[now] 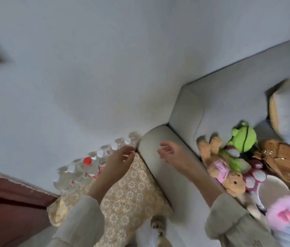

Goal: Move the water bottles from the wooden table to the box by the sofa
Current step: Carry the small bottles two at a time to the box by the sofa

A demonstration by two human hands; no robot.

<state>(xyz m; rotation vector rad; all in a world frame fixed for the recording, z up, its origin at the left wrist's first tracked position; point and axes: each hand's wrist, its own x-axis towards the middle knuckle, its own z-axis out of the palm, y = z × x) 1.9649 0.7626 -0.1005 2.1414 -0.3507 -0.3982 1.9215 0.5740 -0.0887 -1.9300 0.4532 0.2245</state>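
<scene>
Several clear water bottles [94, 157] with white caps stand in a row along the wall, on a surface draped in a gold flowered cloth [126, 191]. One bottle has a red cap [87, 160]. My left hand [119, 162] hovers just in front of the row, fingers apart, holding nothing. My right hand [171, 154] is over the grey sofa arm [160, 157], also with spread fingers and nothing in it. No box is in view.
The grey sofa [220, 111] fills the right side, with plush toys [229, 157], a brown bag [281, 157] and a cushion [281, 106] on its seat. A dark red door [7, 202] is at the lower left. The white wall stands right behind the bottles.
</scene>
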